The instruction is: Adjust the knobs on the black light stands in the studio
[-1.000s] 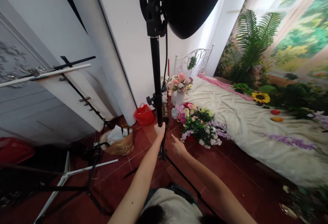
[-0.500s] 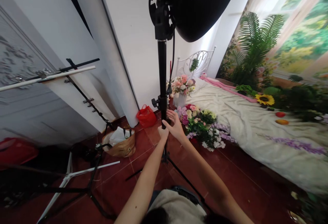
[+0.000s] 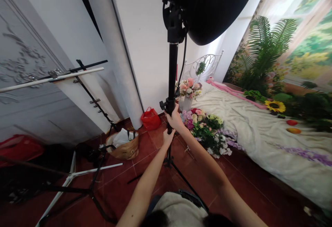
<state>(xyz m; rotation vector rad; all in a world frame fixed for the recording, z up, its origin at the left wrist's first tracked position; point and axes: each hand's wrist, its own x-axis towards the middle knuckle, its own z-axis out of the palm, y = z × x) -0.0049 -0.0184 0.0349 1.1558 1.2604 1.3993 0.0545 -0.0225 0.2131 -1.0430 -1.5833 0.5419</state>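
Observation:
A black light stand (image 3: 173, 67) rises in front of me, with a large black lamp head (image 3: 207, 9) mounted on top. My right hand (image 3: 174, 119) is closed round its pole, just under the collar with the knob (image 3: 166, 105). Lower on the same pole, my left hand (image 3: 168, 137) is wrapped round it. The fingers of both hands are partly hidden behind the pole. A cable (image 3: 184, 57) hangs from the lamp head along the pole. The stand's tripod legs (image 3: 186, 182) spread on the red tiled floor.
To the right lies a bed (image 3: 233, 116) with a cream cover; bunches of flowers (image 3: 207, 130) crowd its near corner. A wicker basket (image 3: 124, 147) and a red bag (image 3: 150, 119) sit by the wall. At left stand a backdrop frame (image 3: 88, 71) and a white-legged stand (image 3: 72, 175).
My right hand has gone from loosely open beside the pole to gripping it beneath the collar. My left hand stays on the pole below. The view has shifted, moving the scene slightly rightward.

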